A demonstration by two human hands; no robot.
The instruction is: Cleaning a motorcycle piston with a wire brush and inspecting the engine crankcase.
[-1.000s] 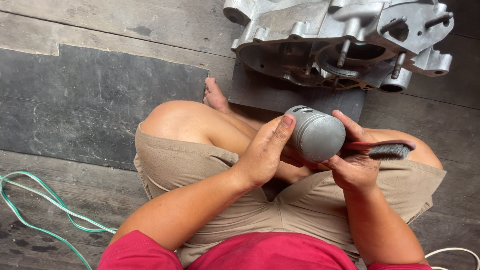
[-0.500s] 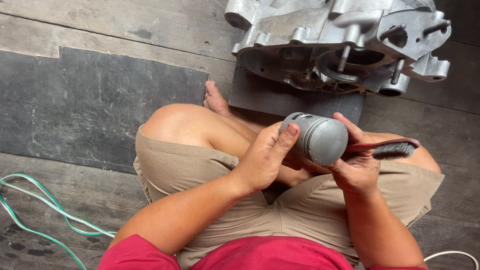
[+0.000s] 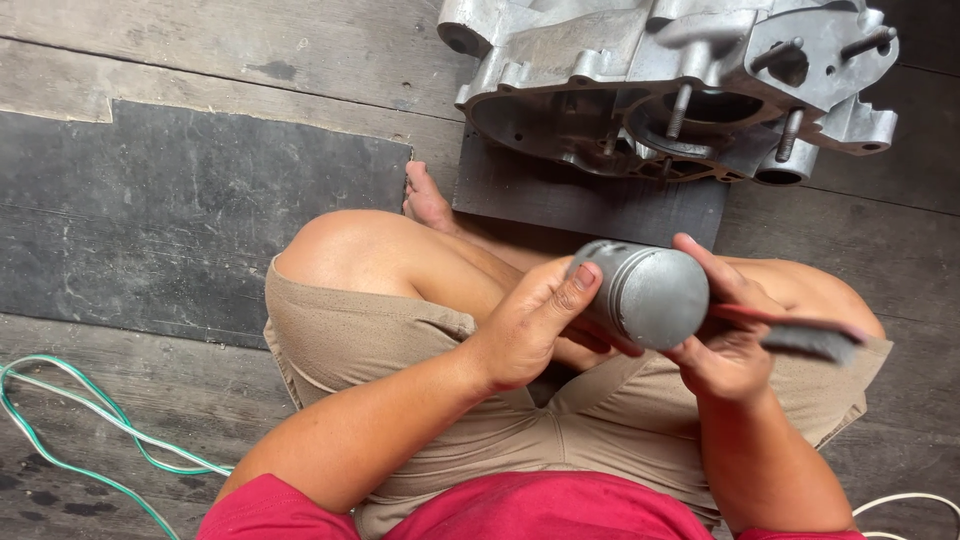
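Grey metal: one piston [image 3: 648, 293] gripped by the left hand [image 3: 528, 330]; right hand [image 3: 725, 355] holds one red-handled brush [image 3: 800, 335]. One engine casing [image 3: 660, 85], two cables [image 3: 90, 440].

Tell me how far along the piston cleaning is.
Done: the piston crown looks dull grey and mostly free of deposits. In hand: the left hand grips the piston while the right hand holds a red-handled brush beside it. Left: the piston's underside is hidden, and the engine case sits open on the floor, unassembled.
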